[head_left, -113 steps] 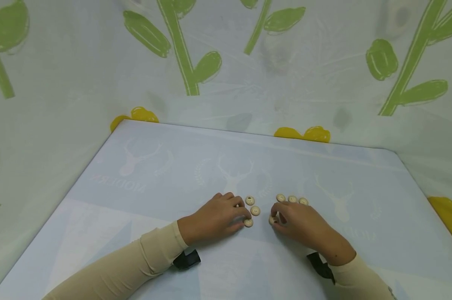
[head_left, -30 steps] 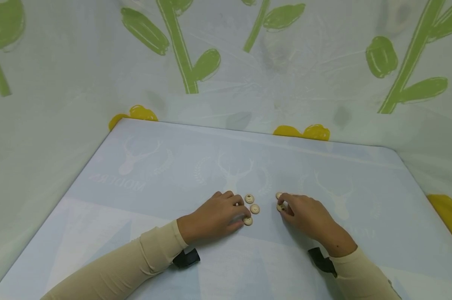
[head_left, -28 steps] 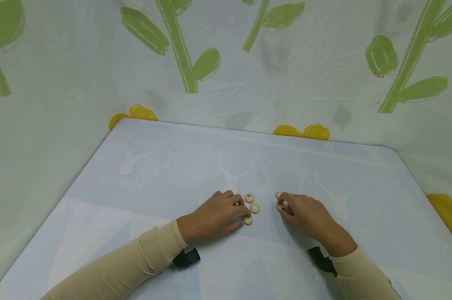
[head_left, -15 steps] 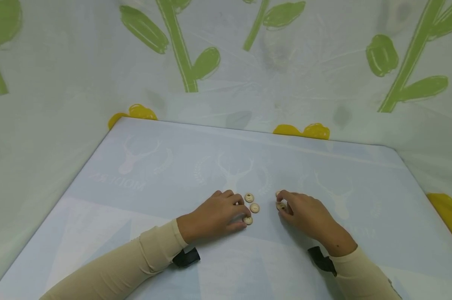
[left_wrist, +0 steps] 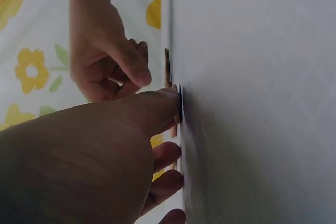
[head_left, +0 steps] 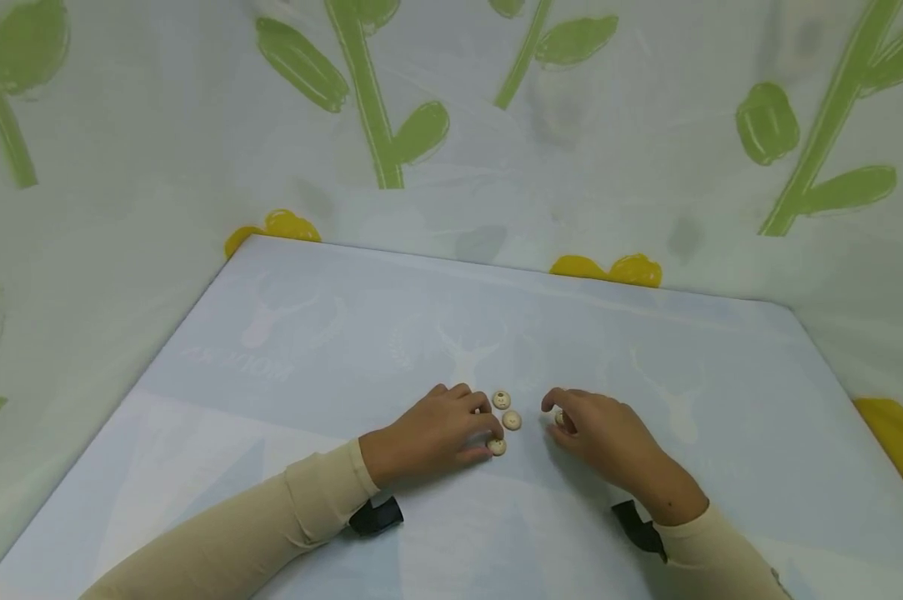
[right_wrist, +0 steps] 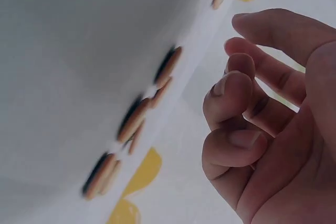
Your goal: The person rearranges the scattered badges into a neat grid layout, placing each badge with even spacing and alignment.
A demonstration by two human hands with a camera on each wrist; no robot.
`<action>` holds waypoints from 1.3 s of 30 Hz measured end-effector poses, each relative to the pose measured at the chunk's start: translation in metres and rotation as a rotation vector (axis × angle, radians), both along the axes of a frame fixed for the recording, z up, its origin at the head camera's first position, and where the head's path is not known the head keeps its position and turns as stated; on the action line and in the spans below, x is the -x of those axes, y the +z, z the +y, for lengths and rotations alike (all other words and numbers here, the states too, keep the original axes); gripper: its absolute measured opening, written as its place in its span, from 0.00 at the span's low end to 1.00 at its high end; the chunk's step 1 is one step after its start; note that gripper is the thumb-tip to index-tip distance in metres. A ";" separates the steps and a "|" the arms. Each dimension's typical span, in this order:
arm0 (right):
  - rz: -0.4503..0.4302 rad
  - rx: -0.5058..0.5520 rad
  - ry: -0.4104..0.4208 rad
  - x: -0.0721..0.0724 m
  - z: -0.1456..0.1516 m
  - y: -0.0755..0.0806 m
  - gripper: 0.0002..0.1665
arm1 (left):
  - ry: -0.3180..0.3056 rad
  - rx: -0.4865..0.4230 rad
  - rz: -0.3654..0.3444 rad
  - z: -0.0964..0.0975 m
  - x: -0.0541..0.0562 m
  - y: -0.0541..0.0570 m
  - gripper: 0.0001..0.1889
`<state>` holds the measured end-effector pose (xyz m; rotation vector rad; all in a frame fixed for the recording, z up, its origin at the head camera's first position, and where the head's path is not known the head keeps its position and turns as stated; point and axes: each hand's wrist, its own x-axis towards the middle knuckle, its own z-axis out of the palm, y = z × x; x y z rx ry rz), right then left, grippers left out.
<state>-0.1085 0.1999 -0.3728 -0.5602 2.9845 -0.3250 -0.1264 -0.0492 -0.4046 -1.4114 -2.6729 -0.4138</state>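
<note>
In the head view my left hand (head_left: 439, 433) rests on the table, thumb and index finger pinching a round, pale wooden button (head_left: 497, 447) at its edge. The left wrist view shows that thumb and finger close together at the table surface. Two more buttons lie just beyond: one (head_left: 511, 420) beside the fingertips and another (head_left: 501, 400) farther back. My right hand (head_left: 609, 433) hovers over a button (head_left: 559, 417) seen between its spread thumb and index finger. In the right wrist view this hand is lifted and holds nothing, its other fingers curled, with several buttons (right_wrist: 135, 120) beside it.
A pale cloth with deer prints covers the table (head_left: 391, 325). Behind it hangs a white curtain (head_left: 196, 125) printed with green leaves and yellow flowers. A black wrist mount (head_left: 376, 517) sits under the left wrist, another (head_left: 639, 529) under the right.
My right hand moved a button back toward the others at the right, then its thumb and index finger parted and let it go. The left hand has stayed at its button.
</note>
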 end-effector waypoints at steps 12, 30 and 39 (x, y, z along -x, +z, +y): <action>0.017 0.002 0.037 0.001 -0.019 -0.006 0.13 | -0.005 0.012 0.034 0.003 0.001 -0.008 0.08; 0.018 -0.013 0.110 0.008 -0.028 -0.014 0.11 | -0.013 -0.049 0.058 0.003 0.003 -0.008 0.07; 0.010 -0.014 0.119 0.009 -0.030 -0.013 0.12 | -0.007 -0.082 0.079 0.000 0.003 -0.007 0.08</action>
